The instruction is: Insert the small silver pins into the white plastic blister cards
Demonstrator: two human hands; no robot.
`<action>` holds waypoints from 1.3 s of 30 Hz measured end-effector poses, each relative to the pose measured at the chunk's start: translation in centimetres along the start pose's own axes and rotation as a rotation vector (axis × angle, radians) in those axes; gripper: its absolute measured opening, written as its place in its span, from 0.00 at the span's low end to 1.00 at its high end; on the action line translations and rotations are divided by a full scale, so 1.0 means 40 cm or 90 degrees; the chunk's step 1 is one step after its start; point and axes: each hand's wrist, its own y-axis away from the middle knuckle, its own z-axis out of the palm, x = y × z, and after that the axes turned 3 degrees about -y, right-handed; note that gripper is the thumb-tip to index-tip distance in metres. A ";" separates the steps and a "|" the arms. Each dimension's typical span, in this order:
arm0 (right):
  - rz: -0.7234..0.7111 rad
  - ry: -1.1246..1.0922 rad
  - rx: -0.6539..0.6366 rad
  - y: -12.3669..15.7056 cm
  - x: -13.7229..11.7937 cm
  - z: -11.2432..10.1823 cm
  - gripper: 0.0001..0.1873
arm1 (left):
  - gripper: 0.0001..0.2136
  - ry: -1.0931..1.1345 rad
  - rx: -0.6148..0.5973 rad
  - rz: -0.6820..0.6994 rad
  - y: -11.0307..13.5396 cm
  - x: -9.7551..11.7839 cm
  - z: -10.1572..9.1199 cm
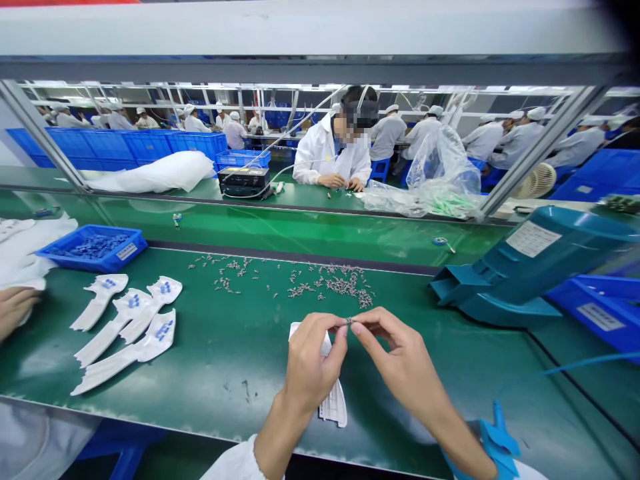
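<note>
This is a factory: people (389,137) in white sit in rows near the top, blue bins (107,145) upper left.

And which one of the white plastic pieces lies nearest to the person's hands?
The white piece partly hidden behind the left hand; the four pieces with blue bits lie farther left.

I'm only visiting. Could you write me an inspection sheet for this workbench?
Surface: green bench top, dark marks near the front.
Work pieces: tiny piece held up; white part below it; scattered small metallic-looking pieces farther back.
Clutter: four more white parts bearing blue bits, and a blue tray, left.
Hands: left hand and right hand pinch the tiny piece.
Cables: black cable on the right, near a teal machine.
Surroundings: person opposite; more workers behind.
</note>
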 end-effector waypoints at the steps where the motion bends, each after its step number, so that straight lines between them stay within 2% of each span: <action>1: -0.003 -0.020 0.023 0.004 0.001 0.006 0.09 | 0.03 0.008 0.011 -0.008 -0.001 0.002 0.002; 5: -0.085 -0.025 0.090 0.013 0.010 0.031 0.04 | 0.03 0.035 0.042 -0.063 0.000 0.013 0.009; 8: -0.148 0.002 0.111 0.013 0.020 0.040 0.03 | 0.03 0.050 0.045 -0.092 0.003 0.018 0.011; 14: -0.176 0.024 0.062 -0.008 0.029 0.016 0.05 | 0.04 0.129 -0.025 -0.179 0.001 0.010 0.004; 17: -0.219 0.053 0.041 -0.016 0.018 -0.010 0.06 | 0.03 0.151 -0.040 -0.148 -0.004 0.012 -0.005; 19: -0.287 0.048 0.051 -0.013 0.003 -0.025 0.08 | 0.03 0.181 -0.034 -0.106 -0.006 0.021 -0.014; 23: -0.410 0.018 0.086 0.016 -0.037 -0.040 0.21 | 0.04 0.283 -0.040 -0.068 -0.001 0.053 -0.035; 25: -0.396 0.005 0.087 0.035 -0.057 -0.042 0.23 | 0.05 0.295 -0.036 -0.039 0.001 0.067 -0.047; 31: -0.234 -0.051 0.041 0.073 -0.087 -0.027 0.14 | 0.11 0.202 0.013 0.090 -0.004 0.078 -0.070; 35: -0.199 -0.071 0.026 0.075 -0.097 -0.034 0.11 | 0.11 0.138 0.021 0.145 -0.011 0.083 -0.084; 39: -0.123 -0.054 -0.111 0.054 -0.112 -0.072 0.04 | 0.13 0.084 -0.047 0.207 -0.019 0.090 -0.115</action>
